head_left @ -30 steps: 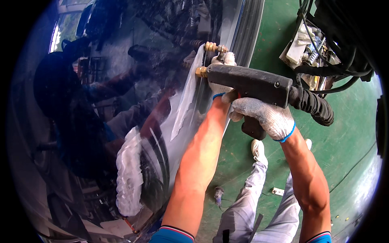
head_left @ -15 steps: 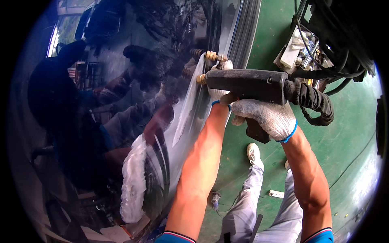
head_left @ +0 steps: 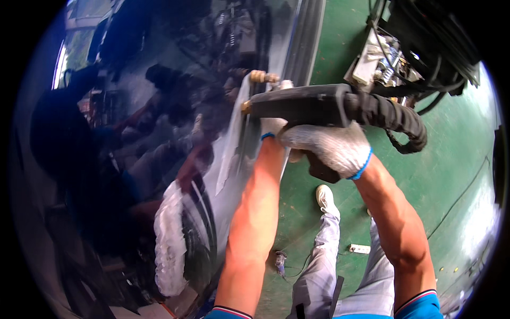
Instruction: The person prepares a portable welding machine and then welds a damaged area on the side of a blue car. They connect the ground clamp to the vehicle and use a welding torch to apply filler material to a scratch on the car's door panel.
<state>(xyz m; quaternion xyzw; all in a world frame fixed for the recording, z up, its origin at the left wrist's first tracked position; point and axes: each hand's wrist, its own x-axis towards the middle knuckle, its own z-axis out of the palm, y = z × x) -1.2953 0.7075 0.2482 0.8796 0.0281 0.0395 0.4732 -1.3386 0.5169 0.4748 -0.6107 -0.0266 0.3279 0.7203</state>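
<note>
My gloved right hand (head_left: 332,146) is closed around the grip of a black gun-shaped tool (head_left: 300,106) with a brass-coloured tip (head_left: 246,107). The tip points left at the dark blue, glossy vehicle panel (head_left: 133,114), beside a pale, dull strip (head_left: 228,151) on it; whether they touch I cannot tell. My left hand (head_left: 273,125), also gloved, is mostly hidden behind the tool. Its fingers appear closed on the end of a ribbed brass-coloured fitting (head_left: 261,77) close to the panel. A thick black sleeved cable (head_left: 390,114) runs from the tool's back.
Black cables and dark equipment (head_left: 435,42) hang at the upper right, over a tray of loose metal parts (head_left: 372,64). On the green floor (head_left: 414,175) lie a white power strip (head_left: 359,248) and a small corded power tool (head_left: 280,262). A dark ribbed trim (head_left: 305,45) edges the panel.
The whole view has shifted, so panel, hands and floor sit further left. The tool's back end has tipped slightly upward in the picture. Both hands keep their holds.
</note>
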